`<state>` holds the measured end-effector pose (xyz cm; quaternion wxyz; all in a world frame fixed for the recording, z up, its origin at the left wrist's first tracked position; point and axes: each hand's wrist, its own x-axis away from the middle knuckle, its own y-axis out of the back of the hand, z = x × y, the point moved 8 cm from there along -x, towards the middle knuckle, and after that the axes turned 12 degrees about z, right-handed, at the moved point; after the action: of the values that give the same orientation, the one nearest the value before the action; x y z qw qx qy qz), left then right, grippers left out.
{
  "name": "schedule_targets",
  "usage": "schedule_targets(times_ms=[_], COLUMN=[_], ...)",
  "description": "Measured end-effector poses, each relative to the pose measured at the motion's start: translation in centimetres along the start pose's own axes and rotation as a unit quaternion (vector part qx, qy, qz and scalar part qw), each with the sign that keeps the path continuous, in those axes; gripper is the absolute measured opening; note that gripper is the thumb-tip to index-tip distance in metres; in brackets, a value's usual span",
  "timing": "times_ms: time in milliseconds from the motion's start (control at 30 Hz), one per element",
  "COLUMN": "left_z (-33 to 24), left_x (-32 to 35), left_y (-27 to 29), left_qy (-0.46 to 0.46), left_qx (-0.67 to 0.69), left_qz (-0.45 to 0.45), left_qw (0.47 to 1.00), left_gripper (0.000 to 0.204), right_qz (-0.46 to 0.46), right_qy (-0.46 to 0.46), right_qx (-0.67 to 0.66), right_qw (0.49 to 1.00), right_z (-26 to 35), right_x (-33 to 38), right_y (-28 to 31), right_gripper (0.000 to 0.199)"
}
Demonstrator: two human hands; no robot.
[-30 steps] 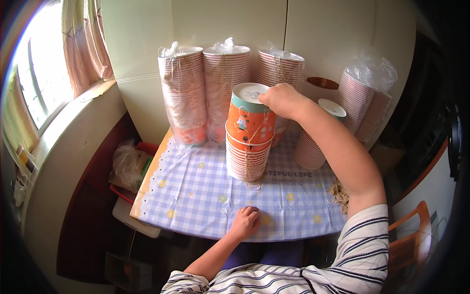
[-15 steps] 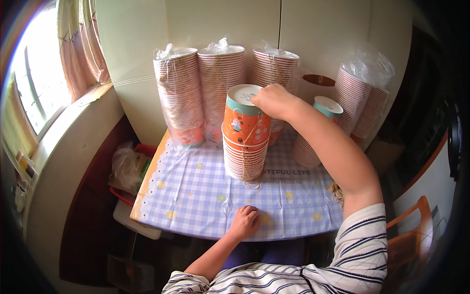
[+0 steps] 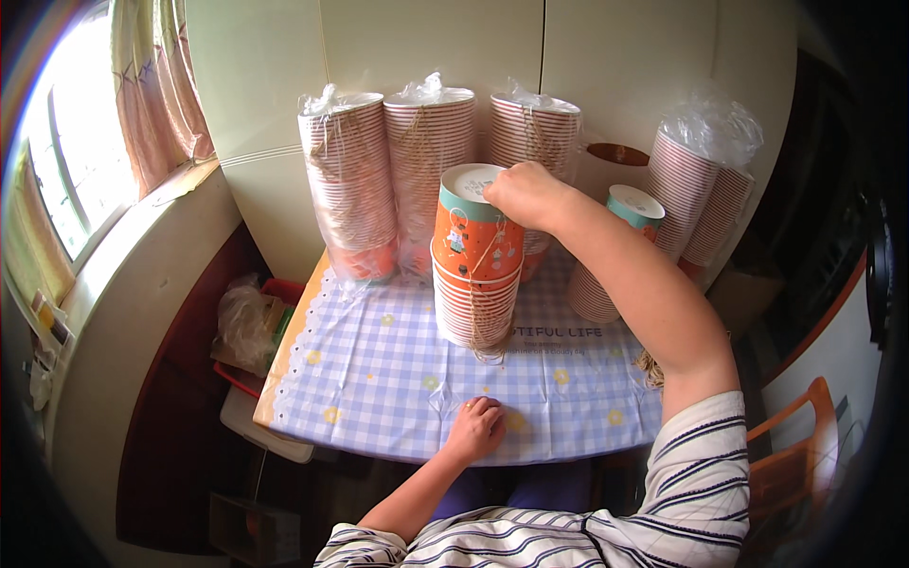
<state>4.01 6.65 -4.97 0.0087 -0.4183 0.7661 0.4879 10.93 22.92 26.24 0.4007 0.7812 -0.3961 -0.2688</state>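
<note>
A stack of upside-down paper cups (image 3: 479, 308) stands near the middle of the table, white-rimmed below. Its top cup (image 3: 473, 232) is orange with a teal band and small printed figures; twine hangs down its side. My right hand (image 3: 532, 197) reaches across from the right, closed at the right side of that cup's upturned base. Its fingertips are partly hidden. Resting on the blue checked tablecloth (image 3: 369, 407) near the front edge, my left hand (image 3: 476, 431) has its fingers curled in, with nothing visible in them.
Three tall plastic-wrapped cup stacks (image 3: 346, 189) line the back. At right stand another stack under clear plastic (image 3: 684, 175), a shorter teal-topped stack (image 3: 595, 289) and a brown-topped container (image 3: 615, 175). Some twine (image 3: 650, 369) lies beside my right arm. A wooden chair (image 3: 797, 464) is at right.
</note>
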Motion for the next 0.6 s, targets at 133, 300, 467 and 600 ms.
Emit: schedule_targets(times_ms=[133,300,467,600], left_z=[0.06,-0.13,-0.18,-0.18], left_x=[-0.01,-0.06,-0.08,-0.09], left_y=[-0.03,0.04,0.05,0.05], left_qy=[-0.004,-0.007,-0.008,-0.007], left_qx=[-0.004,-0.006,-0.009,-0.012], left_qz=[-0.002,-0.004,-0.002,-0.002], left_qw=[1.0,1.0,1.0,1.0], left_gripper=[0.018,0.018,0.018,0.018], right_qz=[0.005,0.001,0.002,0.007], right_qy=[-0.001,0.003,0.006,0.009], right_qx=[0.003,-0.007,-0.013,-0.008], right_qw=[1.0,1.0,1.0,1.0], right_z=[-0.06,0.22,0.49,0.56], right_x=[-0.05,0.05,0.34,0.13], right_y=[-0.33,-0.79,-0.48,-0.63], right_gripper=[0.014,0.014,0.014,0.013])
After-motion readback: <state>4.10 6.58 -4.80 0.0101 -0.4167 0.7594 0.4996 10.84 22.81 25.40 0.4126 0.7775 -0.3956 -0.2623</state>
